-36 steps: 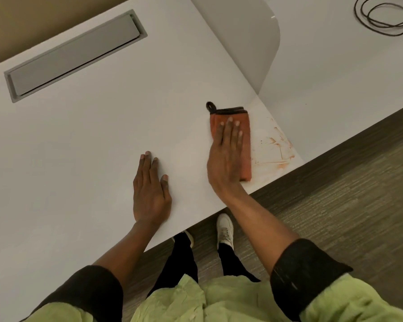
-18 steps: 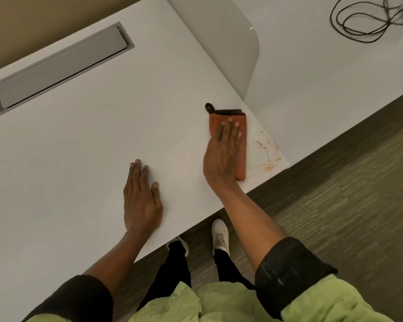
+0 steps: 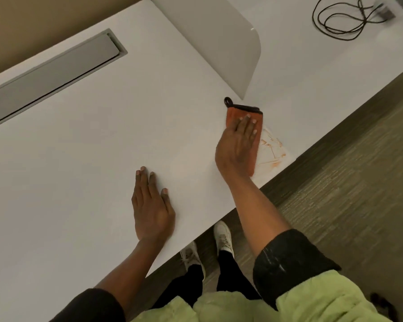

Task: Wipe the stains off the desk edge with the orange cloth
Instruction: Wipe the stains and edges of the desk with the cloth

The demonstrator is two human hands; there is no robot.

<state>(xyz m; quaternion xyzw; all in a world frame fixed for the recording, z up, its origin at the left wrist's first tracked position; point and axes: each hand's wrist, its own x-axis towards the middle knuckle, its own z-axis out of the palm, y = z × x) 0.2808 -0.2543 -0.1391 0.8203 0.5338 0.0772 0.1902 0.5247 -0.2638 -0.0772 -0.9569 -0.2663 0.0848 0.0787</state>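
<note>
Cloth [image 3: 256,117] flat on the white desk [image 3: 91,147], near its front edge, right hand [image 3: 236,145] spread wide, pressing on top. Orange stains [image 3: 271,148] just beside the cloth. Left hand [image 3: 151,205] flat, fingers open, holding nothing.

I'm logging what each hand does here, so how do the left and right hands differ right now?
The right hand lies flat on the orange cloth, beside the stains at the desk edge; the left hand rests on bare desk. The right reaches farther forward than the left. Both are open, palm down, fingers extended.
</note>
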